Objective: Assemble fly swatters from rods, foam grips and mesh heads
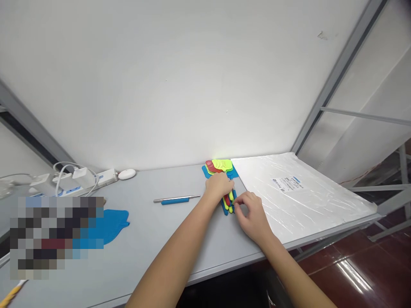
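Observation:
A pile of fly swatters lies toward the back of the grey table, with blue, red and yellow-green heads at the wall side. Their coloured handles point toward me. My left hand is closed over the middle of the pile, hiding part of it. On the right of the handles, my right hand has its thumb and forefinger curled together at the edge of a blue handle. Left of the pile rests a metal rod with a blue grip. A separate blue swatter head lies farther left.
A large white plastic-wrapped panel with a label covers the table's right side. At the back left stand a power strip with plugged-in chargers and a white oval object. A pixelated patch hides the left side.

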Tool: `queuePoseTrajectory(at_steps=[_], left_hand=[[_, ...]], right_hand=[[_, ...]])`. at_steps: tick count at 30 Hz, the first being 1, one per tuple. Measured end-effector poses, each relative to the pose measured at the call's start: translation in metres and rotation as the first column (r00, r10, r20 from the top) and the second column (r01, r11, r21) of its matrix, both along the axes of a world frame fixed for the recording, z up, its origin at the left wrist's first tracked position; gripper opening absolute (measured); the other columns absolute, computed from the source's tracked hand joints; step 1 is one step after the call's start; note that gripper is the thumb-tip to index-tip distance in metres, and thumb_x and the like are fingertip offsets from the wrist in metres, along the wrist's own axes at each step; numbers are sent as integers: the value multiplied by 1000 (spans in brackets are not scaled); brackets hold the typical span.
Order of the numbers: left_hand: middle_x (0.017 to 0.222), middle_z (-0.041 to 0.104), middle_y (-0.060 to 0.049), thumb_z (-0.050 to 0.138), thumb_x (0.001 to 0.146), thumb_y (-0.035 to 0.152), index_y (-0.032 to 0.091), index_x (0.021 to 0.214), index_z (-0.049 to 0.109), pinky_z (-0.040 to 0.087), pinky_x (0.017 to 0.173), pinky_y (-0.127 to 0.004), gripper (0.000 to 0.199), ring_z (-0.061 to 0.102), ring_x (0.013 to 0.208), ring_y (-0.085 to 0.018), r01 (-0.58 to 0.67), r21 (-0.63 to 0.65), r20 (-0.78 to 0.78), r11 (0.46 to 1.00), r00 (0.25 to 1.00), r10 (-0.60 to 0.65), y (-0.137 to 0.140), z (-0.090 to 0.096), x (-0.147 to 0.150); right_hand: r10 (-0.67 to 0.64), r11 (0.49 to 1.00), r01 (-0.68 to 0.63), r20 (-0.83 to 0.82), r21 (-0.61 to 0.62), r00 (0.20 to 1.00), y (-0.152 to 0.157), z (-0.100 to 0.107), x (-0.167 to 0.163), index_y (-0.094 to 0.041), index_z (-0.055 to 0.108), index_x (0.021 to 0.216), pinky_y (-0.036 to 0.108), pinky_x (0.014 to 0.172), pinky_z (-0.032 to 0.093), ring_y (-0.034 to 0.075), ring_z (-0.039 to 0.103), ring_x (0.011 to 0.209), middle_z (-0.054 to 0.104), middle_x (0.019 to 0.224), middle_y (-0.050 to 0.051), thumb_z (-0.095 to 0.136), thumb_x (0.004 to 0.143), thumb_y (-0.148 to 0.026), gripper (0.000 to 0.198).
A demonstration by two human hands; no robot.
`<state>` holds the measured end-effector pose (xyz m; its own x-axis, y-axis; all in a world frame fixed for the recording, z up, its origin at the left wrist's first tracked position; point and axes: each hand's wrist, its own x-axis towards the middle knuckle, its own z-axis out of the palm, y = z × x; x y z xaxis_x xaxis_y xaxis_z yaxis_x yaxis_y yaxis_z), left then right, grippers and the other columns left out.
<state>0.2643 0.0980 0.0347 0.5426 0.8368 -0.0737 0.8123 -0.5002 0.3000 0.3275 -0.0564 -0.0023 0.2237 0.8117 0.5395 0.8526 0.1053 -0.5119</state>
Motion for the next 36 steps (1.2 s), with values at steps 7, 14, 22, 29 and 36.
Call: queuePoseTrajectory(at_steps=[7,14,22,29,36], left_hand=[[108,60,-11,48,92,36,18,94,63,51,76,-36,25,63,93,-24,37,133,172,990,983,-60,-15,-8,-10],[106,58,-9,41,93,35,20,100,54,44,85,-33,21,55,102,-23,12,227,329,974,940,-88,-26,-14,-43],[134,54,-10,30,97,44,23,127,48,36,99,-43,41,42,127,-28,77,182,331,980,934,-135,-45,-29,-54],[154,35,-9,17,98,46,19,146,32,22,112,-52,57,20,144,-29,121,112,292,986,945,-149,-52,-38,-47],[157,28,-6,14,98,47,19,149,28,17,114,-56,59,11,147,-28,166,107,266,980,945,-189,-53,-39,-47]], right_hand=[[-37,999,36,-16,-37,999,3,-4,5,-21,58,96,37,82,37,19,57,82,61,85,2,47,90,-21,13],[-61,993,63,21,-102,998,7,-12,7,-23,56,121,39,87,38,24,56,104,61,109,7,48,93,-31,30],[-51,988,60,65,-145,997,6,-13,6,-25,59,121,39,88,40,23,56,106,62,111,7,44,96,-36,31],[-54,980,69,85,-186,995,9,-19,9,-21,52,130,42,94,40,26,52,116,58,125,11,42,96,-38,40],[-43,969,67,105,-237,994,8,-20,7,-21,43,139,46,101,37,25,46,128,50,141,11,38,97,-37,46]])
